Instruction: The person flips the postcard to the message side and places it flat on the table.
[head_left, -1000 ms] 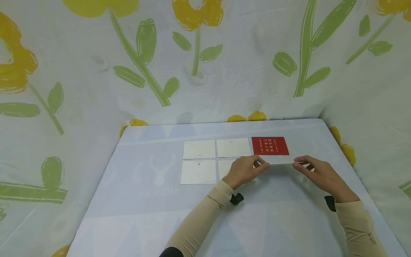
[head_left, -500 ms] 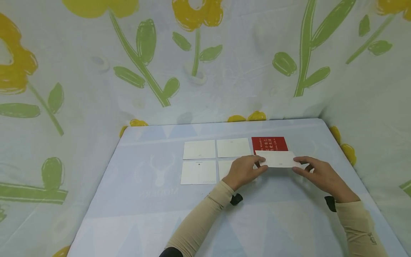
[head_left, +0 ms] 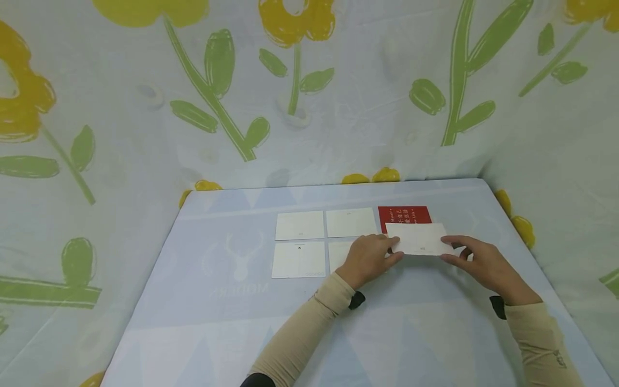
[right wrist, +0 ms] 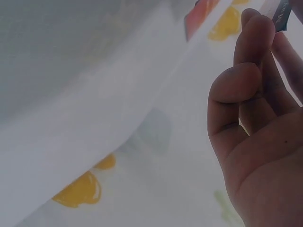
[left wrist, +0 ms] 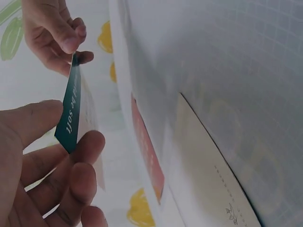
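A postcard [head_left: 418,239] is held tilted above the table between both hands, white face towards the head camera. My left hand [head_left: 369,260] pinches its left end and my right hand [head_left: 480,263] its right end. In the left wrist view, the other face of this postcard [left wrist: 74,106] is dark green with pale lettering. Only a dark corner of the postcard [right wrist: 282,18] shows in the right wrist view, at the fingertips. Just behind it lies a red card [head_left: 401,214] with white writing, partly covered from the head camera.
Several white cards lie in two rows left of the held one, including a back-row card [head_left: 350,222] and a front-row card [head_left: 299,259]. My left hand partly hides another card [head_left: 339,253]. The pale table [head_left: 203,306] meets flower-printed cloth [head_left: 348,129] behind.
The postcard, seen almost edge-on a second ago, has tipped so that its white face shows and overlaps the red card in view. Both hands stay nearly in place.
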Motion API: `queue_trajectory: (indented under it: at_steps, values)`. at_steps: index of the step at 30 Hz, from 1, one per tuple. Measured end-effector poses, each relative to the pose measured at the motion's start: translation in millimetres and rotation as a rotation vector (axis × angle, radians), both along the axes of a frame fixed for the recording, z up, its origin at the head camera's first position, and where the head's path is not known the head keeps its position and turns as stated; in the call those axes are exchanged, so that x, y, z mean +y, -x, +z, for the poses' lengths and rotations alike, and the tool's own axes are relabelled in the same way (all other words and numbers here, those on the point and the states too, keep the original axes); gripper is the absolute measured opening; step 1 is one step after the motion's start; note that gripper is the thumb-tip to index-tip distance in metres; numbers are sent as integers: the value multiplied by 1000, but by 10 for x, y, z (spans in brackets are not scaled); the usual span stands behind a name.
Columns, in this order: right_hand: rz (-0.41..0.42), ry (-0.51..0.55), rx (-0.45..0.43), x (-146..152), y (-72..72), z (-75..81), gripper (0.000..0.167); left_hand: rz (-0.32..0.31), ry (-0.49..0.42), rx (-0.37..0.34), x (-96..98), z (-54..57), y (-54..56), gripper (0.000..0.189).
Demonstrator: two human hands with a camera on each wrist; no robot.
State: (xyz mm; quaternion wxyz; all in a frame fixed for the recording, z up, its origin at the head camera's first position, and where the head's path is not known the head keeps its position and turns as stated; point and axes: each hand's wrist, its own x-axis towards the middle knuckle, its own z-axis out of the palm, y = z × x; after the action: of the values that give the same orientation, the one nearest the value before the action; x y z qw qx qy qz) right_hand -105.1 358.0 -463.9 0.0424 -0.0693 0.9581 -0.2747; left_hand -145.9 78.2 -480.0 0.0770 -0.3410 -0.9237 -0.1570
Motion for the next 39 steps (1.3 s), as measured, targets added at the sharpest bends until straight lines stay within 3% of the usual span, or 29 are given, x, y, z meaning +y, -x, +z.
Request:
queue_trajectory:
  at_steps: [13, 19, 26, 31, 39]
  values:
    - [31, -14, 14, 60, -30, -36, 53, -55, 35, -70, 13, -46, -2, 35]
    - [72, 3, 18, 70, -42, -60, 48, -83, -34, -177, -9, -104, 10, 17]
    - [85, 8, -35, 102, -26, -94, 48, -116, -75, -273, -18, -164, 20, 18]
    - [88, 5, -80, 115, 0, -127, 49, -105, -81, -299, -9, -174, 5, 20]
    - [85, 5, -120, 119, 23, -190, 53, -38, -53, -358, 33, -199, -17, 26]
